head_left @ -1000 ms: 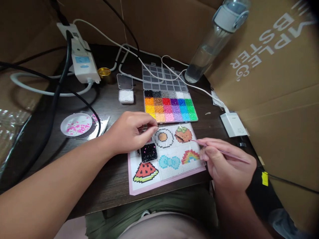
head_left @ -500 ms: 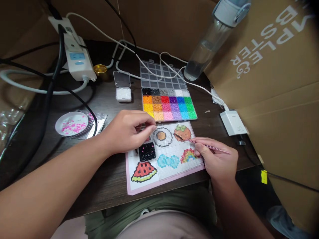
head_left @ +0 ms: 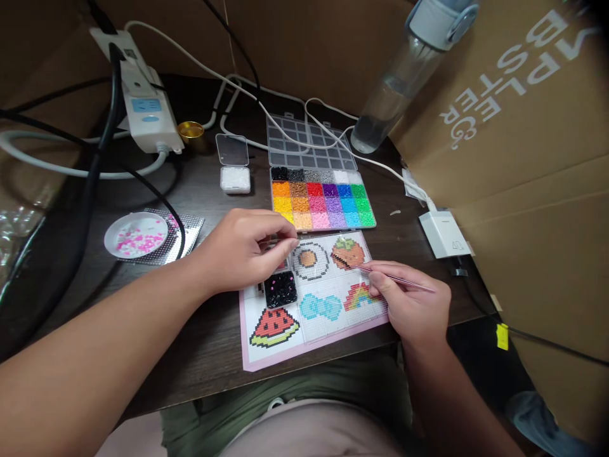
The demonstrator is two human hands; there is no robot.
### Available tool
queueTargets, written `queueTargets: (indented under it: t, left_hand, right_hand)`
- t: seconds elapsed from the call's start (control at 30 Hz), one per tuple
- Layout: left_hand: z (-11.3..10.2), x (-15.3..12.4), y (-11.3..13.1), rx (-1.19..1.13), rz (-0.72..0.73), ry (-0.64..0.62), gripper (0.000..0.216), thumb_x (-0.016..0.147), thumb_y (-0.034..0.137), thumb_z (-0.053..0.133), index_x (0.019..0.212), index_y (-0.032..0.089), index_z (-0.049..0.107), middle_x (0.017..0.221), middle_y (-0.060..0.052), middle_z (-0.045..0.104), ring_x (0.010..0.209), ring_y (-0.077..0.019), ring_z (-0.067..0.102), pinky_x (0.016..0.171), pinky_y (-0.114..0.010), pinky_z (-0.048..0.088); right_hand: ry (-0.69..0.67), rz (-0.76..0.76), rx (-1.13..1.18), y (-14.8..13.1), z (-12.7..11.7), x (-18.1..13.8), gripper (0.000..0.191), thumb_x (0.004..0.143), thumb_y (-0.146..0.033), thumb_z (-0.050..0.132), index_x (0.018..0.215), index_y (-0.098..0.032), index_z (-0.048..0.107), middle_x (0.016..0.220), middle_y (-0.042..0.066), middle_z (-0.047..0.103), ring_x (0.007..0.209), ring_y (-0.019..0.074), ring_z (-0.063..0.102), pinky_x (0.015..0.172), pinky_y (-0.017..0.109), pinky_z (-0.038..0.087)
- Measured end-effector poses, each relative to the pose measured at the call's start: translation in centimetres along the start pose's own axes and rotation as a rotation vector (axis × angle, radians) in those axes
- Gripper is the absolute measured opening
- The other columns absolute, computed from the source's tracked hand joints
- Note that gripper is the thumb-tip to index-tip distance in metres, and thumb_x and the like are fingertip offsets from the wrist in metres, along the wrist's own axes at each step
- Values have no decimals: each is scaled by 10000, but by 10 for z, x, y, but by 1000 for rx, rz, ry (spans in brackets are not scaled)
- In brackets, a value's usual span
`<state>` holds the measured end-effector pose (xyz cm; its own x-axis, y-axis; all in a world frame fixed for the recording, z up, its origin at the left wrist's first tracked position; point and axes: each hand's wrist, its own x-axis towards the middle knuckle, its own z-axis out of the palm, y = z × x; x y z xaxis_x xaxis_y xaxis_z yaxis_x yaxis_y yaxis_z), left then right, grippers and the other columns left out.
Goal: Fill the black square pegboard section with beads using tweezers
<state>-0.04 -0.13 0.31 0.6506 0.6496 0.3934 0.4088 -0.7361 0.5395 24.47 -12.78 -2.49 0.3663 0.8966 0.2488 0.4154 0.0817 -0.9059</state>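
Observation:
A pink-edged pattern sheet (head_left: pixel 285 349) under a clear pegboard lies at the table's front edge, showing a watermelon, an egg, a rainbow and other bead pictures. My left hand (head_left: pixel 242 251) rests on its upper left corner, fingers pinched together by a small box of black beads (head_left: pixel 280 289); what they pinch is too small to name. My right hand (head_left: pixel 412 304) grips thin pink tweezers (head_left: pixel 394 278), whose tip points toward the orange fruit picture (head_left: pixel 348 252). A tray of sorted coloured beads (head_left: pixel 322 204) sits just behind the sheet.
A water bottle (head_left: pixel 404 76) stands at the back right beside a cardboard wall. A power strip (head_left: pixel 143 101) and cables cross the back left. A white dish of pink beads (head_left: pixel 136 235), a small white bead box (head_left: pixel 235 179), a gold cap (head_left: pixel 191 131) and a white charger (head_left: pixel 445 233) lie around.
My right hand moved up and left over the rainbow picture, bringing the tweezers' tip nearer the orange fruit. The view shifted slightly. My left hand stayed put.

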Motion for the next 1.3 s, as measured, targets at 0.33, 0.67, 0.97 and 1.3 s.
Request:
queueTargets:
  t: [0.33,0.67,0.97,1.3]
  left_hand:
    - [0,0,0,-7,0,-3,166,865,193,584,760,149,705,642,25,641,528,-46,494,563,-189,378]
    - [0,0,-2,-5,14,2,153,866,186,594,770,158,709,647,37,644,524,-37,494,552,-170,374]
    - [0,0,-1,-9,22,7,158,868,190,589,757,159,698,661,36,651,546,-41,516,552,-170,381]
    - [-2,-1,0,-19,2,4,148,860,209,581,775,168,695,675,24,676,544,-57,531,556,-188,405]
  right_hand:
    - [19,7,21,0,0,-1,87,809,-178,743,825,-234,808,862,34,791,512,94,644,479,219,575]
    - [46,11,36,3,0,-2,70,819,-194,746,845,-220,806,835,46,776,531,105,640,491,241,572]
    - [52,-2,44,2,0,-1,85,826,-196,736,853,-234,807,835,42,781,543,113,652,505,249,579]
    - [44,35,98,1,1,1,76,826,-219,746,867,-224,809,882,53,785,520,106,644,487,246,571]
